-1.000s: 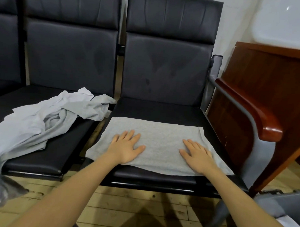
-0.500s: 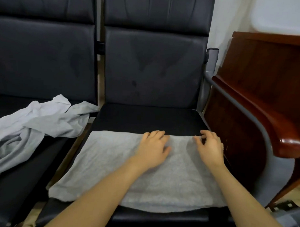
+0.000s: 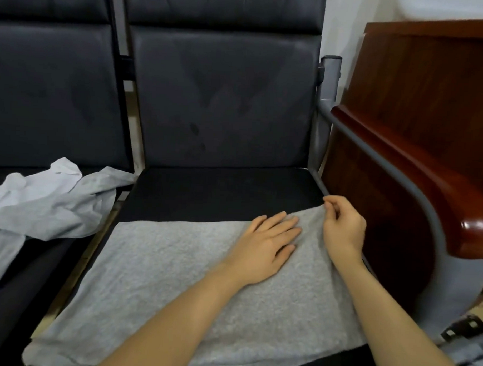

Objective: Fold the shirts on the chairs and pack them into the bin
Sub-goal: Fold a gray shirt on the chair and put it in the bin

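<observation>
Black chair seat (image 3: 223, 193), bare just past the fingertips. Grey shirt (image 3: 176, 284), half folded, flat on that seat under both hands. Crumpled shirt (image 3: 42, 200) waiting well off to the left. Left hand (image 3: 268, 246) moved over from the left side, now flat with straight fingers, pressing beside the right hand (image 3: 342, 230), now curled and pinching the far right corner. Looks ready for the next fold. No bin in sight.
</observation>
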{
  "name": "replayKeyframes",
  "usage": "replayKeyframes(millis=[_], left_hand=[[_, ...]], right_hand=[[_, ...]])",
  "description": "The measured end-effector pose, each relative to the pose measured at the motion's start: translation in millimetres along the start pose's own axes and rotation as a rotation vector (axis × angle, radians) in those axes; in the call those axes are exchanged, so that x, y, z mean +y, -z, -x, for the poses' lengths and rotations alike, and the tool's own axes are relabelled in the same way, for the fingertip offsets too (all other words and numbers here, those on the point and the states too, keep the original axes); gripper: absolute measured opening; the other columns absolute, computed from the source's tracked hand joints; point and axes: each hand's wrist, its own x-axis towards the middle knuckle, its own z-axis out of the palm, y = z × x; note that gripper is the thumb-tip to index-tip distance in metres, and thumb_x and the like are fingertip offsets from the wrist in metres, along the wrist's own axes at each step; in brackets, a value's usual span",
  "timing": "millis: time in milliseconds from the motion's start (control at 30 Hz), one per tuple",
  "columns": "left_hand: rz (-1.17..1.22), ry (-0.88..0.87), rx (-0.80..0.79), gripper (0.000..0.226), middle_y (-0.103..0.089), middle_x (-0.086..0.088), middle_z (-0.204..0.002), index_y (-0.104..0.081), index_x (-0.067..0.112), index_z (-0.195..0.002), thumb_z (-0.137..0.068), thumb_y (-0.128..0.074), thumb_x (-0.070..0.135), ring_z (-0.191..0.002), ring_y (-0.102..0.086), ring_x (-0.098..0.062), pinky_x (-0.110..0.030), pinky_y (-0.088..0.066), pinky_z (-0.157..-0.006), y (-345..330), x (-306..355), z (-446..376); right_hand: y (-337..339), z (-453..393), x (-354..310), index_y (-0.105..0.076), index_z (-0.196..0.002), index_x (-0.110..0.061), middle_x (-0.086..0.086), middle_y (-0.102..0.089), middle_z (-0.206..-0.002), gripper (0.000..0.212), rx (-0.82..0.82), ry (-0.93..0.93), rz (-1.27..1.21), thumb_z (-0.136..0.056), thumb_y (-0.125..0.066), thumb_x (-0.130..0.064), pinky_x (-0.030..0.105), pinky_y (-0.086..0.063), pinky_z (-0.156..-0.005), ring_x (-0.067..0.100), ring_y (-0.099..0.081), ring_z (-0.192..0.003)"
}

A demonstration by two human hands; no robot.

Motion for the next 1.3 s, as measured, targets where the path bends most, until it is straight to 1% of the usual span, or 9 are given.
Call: replayKeyframes(millis=[133, 300, 433, 533, 667, 767, 900, 1167, 1300], left_hand=[[-0.052, 0.176, -0.192, 0.055, -0.005, 0.014, -0.158, -0.011, 0.032, -0.151, -0.099, -0.019, 0.051, -0.145, 0.0, -0.006, -0.036, 0.005, -0.119, 0, 0, -3], [-0.106, 0.24, -0.252, 0.058, 0.0, 0.012, -0.159, -0.01, 0.031, -0.151, -0.098, -0.015, 0.054, -0.145, 0.003, -0.008, -0.039, 0.008, -0.118, 0, 2, -6], [-0.09, 0.251, -0.257, 0.058, 0.001, 0.012, -0.159, -0.009, 0.03, -0.151, -0.098, -0.016, 0.053, -0.145, 0.003, -0.008, -0.039, 0.007, -0.118, 1, 1, -6], [-0.052, 0.289, -0.133, 0.056, -0.004, 0.007, -0.159, -0.014, 0.024, -0.152, -0.1, -0.022, 0.046, -0.145, -0.002, -0.008, -0.034, 0.006, -0.118, 3, 1, -2], [-0.053, 0.378, 0.032, 0.05, -0.016, 0.007, -0.158, -0.024, 0.027, -0.149, -0.101, -0.028, 0.04, -0.145, -0.009, -0.009, -0.032, 0.001, -0.117, 8, -4, 15], [-0.068, 0.42, -0.195, 0.056, 0.001, 0.007, -0.159, -0.008, 0.033, -0.151, -0.099, -0.019, 0.051, -0.146, 0.001, -0.012, -0.038, 0.002, -0.119, 10, -12, 24], [-0.08, 0.475, -0.225, 0.06, 0.005, 0.004, -0.159, -0.001, 0.037, -0.15, -0.096, -0.016, 0.058, -0.146, 0.006, -0.014, -0.041, 0.005, -0.118, 9, -25, 16], [-0.041, 0.459, -0.061, 0.056, -0.009, 0.004, -0.159, -0.014, 0.029, -0.151, -0.1, -0.029, 0.047, -0.146, -0.003, -0.012, -0.034, 0.004, -0.117, 30, -29, 25], [-0.148, 0.553, -0.051, 0.056, -0.008, 0.002, -0.159, -0.013, 0.03, -0.151, -0.1, -0.027, 0.048, -0.146, -0.005, -0.015, -0.035, 0.0, -0.117, 53, -45, 64]], right_hand=[[3, 2, -9, -0.065, -0.109, -0.009, 0.007, -0.068, -0.103, 0.02, 0.154, 0.109, 0.056, -0.095, -0.051, -0.008, 0.037, -0.048, -0.079, 0.023, -0.062, -0.095], [-3, 2, 3, -0.061, -0.116, -0.014, 0.007, -0.064, -0.115, 0.025, -0.138, -0.067, 0.386, -0.099, -0.043, -0.013, 0.039, -0.039, -0.093, 0.025, -0.057, -0.106], [0, 6, -4, -0.059, -0.122, -0.014, 0.008, -0.054, -0.12, 0.027, -0.174, 0.063, 0.533, -0.099, -0.046, -0.02, 0.037, -0.034, -0.092, 0.026, -0.048, -0.11], [2, 17, -21, -0.059, -0.122, -0.01, 0.008, -0.055, -0.12, 0.027, -0.201, 0.246, 0.377, -0.097, -0.05, -0.015, 0.036, -0.039, -0.092, 0.025, -0.053, -0.109], [1, 35, -36, -0.046, -0.137, -0.016, -0.001, -0.045, -0.139, 0.038, -0.455, 0.144, 0.176, -0.1, -0.043, -0.02, 0.023, -0.042, -0.091, 0.011, -0.047, -0.121], [-5, 39, -24, -0.02, -0.151, -0.022, -0.002, -0.017, -0.159, 0.054, -0.709, 0.129, 0.528, -0.102, -0.029, -0.041, 0.033, -0.016, -0.118, 0.013, -0.015, -0.146], [-11, 29, -11, -0.005, -0.153, -0.03, -0.007, 0.002, -0.161, 0.062, -0.767, 0.082, 0.707, -0.097, -0.011, -0.058, 0.041, 0.007, -0.118, 0.013, 0.007, -0.147], [-11, 29, -28, -0.025, -0.15, -0.024, -0.001, -0.017, -0.159, 0.055, -0.581, 0.204, 0.723, -0.101, -0.02, -0.048, 0.039, 0.0, -0.119, 0.015, -0.011, -0.147], [-20, 46, -55, -0.028, -0.149, -0.025, -0.003, -0.021, -0.158, 0.051, -0.642, 0.265, 0.569, -0.102, -0.029, -0.044, 0.034, -0.013, -0.118, 0.014, -0.02, -0.144]])
